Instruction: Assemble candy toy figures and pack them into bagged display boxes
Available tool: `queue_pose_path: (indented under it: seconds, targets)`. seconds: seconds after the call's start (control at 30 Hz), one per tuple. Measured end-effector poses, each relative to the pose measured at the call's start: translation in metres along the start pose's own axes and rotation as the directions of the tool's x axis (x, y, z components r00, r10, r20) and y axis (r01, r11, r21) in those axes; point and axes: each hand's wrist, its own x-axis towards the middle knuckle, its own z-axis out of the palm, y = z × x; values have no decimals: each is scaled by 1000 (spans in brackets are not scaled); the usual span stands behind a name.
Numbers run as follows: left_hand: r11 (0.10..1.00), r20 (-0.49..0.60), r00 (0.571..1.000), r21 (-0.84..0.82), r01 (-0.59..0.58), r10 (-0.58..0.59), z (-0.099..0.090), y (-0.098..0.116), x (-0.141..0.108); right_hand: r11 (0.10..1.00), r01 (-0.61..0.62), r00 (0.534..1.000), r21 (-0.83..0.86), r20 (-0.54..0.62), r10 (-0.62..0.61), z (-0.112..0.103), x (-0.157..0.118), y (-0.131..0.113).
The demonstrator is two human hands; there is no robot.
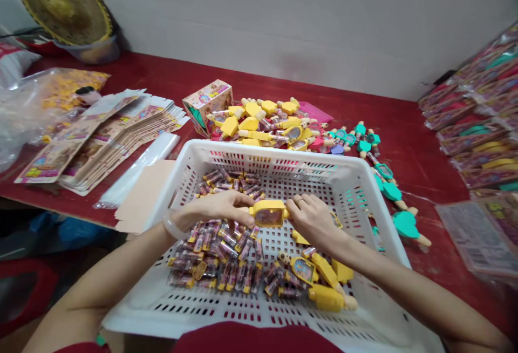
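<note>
Over a white plastic basket [343,172] I hold a yellow toy [269,214] with a framed picture panel on its face. My left hand [226,210] pinches its left end between thumb and fingers. My right hand [313,218] is wrapped round the other end, hiding that part. Beneath my hands, many small clear tubes with yellow ends [240,275] lie in the left and middle of the basket. More yellow toys with beige ends [327,296] rest at the basket's lower right, one with an oval panel [303,269].
Behind the basket lie a heap of yellow toys [253,110] and a printed box [208,102]. Teal toys [390,191] are scattered along the right. Printed cartons [117,131] and clear bags [141,172] lie left. Packed goods [481,121] are stacked at the far right, on the red table [437,180].
</note>
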Motion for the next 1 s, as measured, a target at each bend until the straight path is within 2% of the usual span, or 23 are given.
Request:
queue_pose_path:
  seconds: [0.07,0.13,0.2,0.27,0.3,0.33,0.4,0.47,0.5,0.53,0.57,0.6,0.63,0.7,0.73,0.77,0.8,0.83,0.87,0.9,0.97,1.0]
  targets:
    - [990,-78,997,143,0,11,17,0,6,999,40,998,-24,-51,-41,1,-8,-2]
    - [984,-63,998,178,8,4,35,0,9,998,65,997,18,-47,-65,1,-14,-7]
    - [980,-47,999,200,12,-3,49,-3,10,994,27,998,108,49,-32,-3,-17,-14]
    - [933,-83,994,359,-32,66,58,-9,12,971,-103,966,217,255,45,-7,-17,-19]
    - [870,-106,985,489,-64,133,59,-14,12,942,-201,923,267,375,91,-9,-17,-21]
    - [769,-117,972,634,-87,206,60,-19,14,893,-315,860,320,495,126,-9,-16,-23]
    - [483,-67,943,869,-104,325,59,-32,17,707,-565,690,426,713,121,-8,-13,-24]
    - [230,21,921,966,-119,388,55,-42,21,415,-778,505,472,863,-35,-1,-11,-22]
    - [157,56,914,979,-129,403,53,-46,22,274,-847,427,455,890,-159,4,-11,-21]
    - [127,74,910,982,-137,407,50,-49,24,174,-889,368,423,887,-279,8,-11,-20]
    - [141,73,913,980,-140,401,47,-50,25,132,-906,335,403,871,-360,13,-10,-19]
    - [199,48,923,971,-133,381,43,-51,27,152,-896,334,416,861,-384,16,-10,-18]
    - [299,9,943,947,-115,333,39,-50,28,237,-853,377,465,862,-338,19,-10,-18]
    - [562,-45,987,826,-48,151,31,-46,29,554,-649,563,522,819,-112,22,-10,-20]
    - [676,-41,998,737,-4,50,27,-44,30,711,-523,657,469,754,-14,22,-10,-20]
    - [756,-26,999,654,33,-21,23,-42,30,821,-418,722,388,690,42,22,-9,-21]
    - [801,-25,999,597,47,-40,20,-40,30,884,-349,749,311,659,64,21,-7,-19]
    - [814,-56,998,580,35,-3,17,-39,30,914,-319,747,250,660,81,20,-4,-16]
    - [799,-132,987,601,11,86,14,-39,30,926,-319,730,201,676,105,19,2,-9]
    - [760,-243,949,650,4,203,12,-40,30,928,-340,717,154,681,149,17,10,0]
    - [642,-448,789,762,90,421,11,-43,32,902,-430,710,45,634,306,12,32,29]
    - [577,-489,725,802,154,486,11,-46,34,875,-483,718,19,580,384,8,46,46]
